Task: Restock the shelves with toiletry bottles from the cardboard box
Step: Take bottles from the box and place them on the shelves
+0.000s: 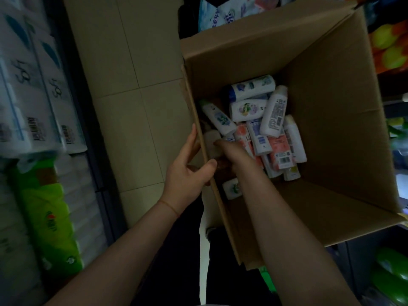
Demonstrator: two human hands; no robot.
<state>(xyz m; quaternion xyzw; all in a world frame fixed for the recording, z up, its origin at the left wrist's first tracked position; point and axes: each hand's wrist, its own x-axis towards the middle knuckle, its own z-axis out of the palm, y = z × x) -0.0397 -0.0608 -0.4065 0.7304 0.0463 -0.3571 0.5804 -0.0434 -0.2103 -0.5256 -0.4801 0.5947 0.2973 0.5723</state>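
A large open cardboard box (331,111) stands on the floor with several white and orange toiletry bottles (254,109) piled at its bottom. My left hand (187,173) grips the box's left wall, thumb hooked over the edge and fingers outside. My right hand (229,151) reaches down inside the box along that wall. Its fingers are around a pale bottle (212,138) lying there, though the grip is partly hidden by the wrist. Another white bottle (231,188) lies just below my right forearm.
Shelves on the left hold white tissue packs (33,96) and green packs (48,217). Beige floor tiles (132,85) run between shelf and box. Colourful goods (388,47) line the right side; green items (388,274) sit at lower right.
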